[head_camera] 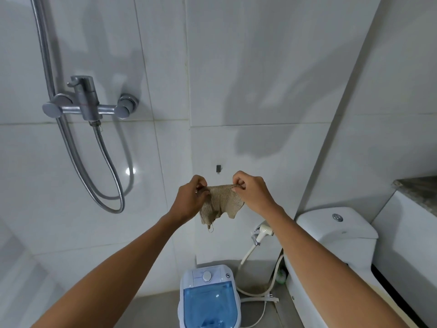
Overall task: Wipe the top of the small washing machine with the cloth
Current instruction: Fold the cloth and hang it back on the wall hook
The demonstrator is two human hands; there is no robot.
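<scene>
White tiled bathroom; washer point(209, 297) on the floor below. My left hand point(189, 200) and right hand point(251, 192) pinch the cloth point(221, 202), stretched between them.

Both hands are pinching a coarse, loosely woven beige cloth point(221, 202). Well below the grip, the small washing machine point(209, 297) is showing glossy white plastic, its blue lid seemingly translucent.

grey floor point(151, 311), small washing machine point(209, 301), toilet point(331, 256), white hose point(255, 294)
</scene>
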